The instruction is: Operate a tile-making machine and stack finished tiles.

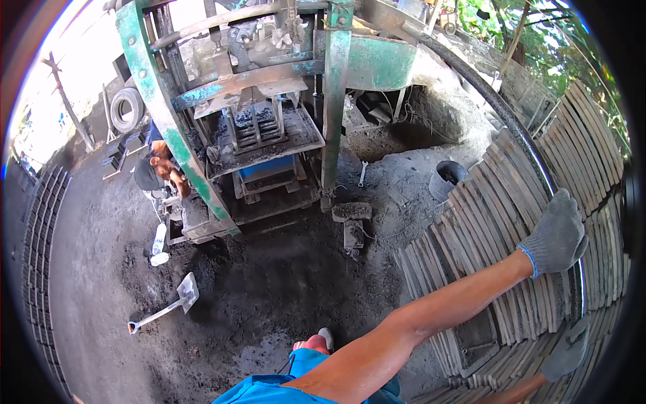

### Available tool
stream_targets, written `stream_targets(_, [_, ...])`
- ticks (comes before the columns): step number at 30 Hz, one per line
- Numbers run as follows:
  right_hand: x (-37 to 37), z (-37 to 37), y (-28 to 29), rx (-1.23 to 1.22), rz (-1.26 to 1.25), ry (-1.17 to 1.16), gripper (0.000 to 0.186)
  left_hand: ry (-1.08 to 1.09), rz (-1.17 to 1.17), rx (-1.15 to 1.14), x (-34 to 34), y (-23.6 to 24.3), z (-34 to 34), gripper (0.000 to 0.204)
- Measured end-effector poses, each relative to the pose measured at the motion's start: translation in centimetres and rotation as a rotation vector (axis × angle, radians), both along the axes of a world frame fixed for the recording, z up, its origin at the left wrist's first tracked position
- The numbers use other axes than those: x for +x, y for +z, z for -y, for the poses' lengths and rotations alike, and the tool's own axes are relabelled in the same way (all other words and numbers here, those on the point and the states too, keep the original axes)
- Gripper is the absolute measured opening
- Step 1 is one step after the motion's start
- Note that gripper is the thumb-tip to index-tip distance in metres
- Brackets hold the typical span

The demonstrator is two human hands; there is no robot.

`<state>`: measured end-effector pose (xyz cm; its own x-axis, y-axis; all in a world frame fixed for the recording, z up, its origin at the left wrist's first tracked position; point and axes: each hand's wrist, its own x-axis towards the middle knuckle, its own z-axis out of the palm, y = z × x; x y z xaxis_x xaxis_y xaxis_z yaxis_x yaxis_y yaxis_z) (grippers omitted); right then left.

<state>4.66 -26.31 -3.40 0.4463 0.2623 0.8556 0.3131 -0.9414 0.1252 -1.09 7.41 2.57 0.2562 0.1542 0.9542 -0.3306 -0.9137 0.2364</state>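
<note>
A long dark metal pole (494, 101) runs from the top of a green-framed press (335, 94) down to my right side, bent by the lens. My left hand (553, 236), in a grey knitted glove, is wrapped round it, with the arm stretched across in front of me. Lower down, near the pole's near end, is my gloved right hand (567, 353). It seems closed on the pole, though its fingers are partly hidden. Under the press's crossbars, a metal grid (259, 131) stands on a plate above a blue part (266, 168).
Stacked wooden boards (498, 222) lie close beneath my hands. A person (151, 172) crouches left of the press. On the dark ground lie a shovel (178, 303), a plastic bottle (159, 239), a wrench (363, 174) and a concrete block (352, 212). A black bucket (447, 178) stands by the boards.
</note>
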Motion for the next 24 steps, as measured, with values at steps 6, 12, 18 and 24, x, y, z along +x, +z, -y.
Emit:
stream_targets(6, [-2.1, -2.3, 0.8, 0.081, -0.068, 0.026, 0.044, 0.004, -0.001, 0.019, 0.4, -0.3, -0.3, 0.034])
stream_targets(12, [-2.7, -3.0, 1.1, 0.148, -0.101, 0.052, 0.044, -0.020, 0.048, 0.005, 0.8, -0.5, -0.2, 0.032])
stream_targets(18, [-3.6, -3.4, 1.5, 0.071, -0.066, 0.087, 0.042, -0.024, 0.026, 0.013, 1.1, -0.7, 0.0, 0.031])
stream_targets(24, [-3.2, -2.9, 1.1, -0.013, -0.009, -0.002, 0.044, -0.092, -0.071, -0.017, 0.7, -0.3, 0.0, 0.033])
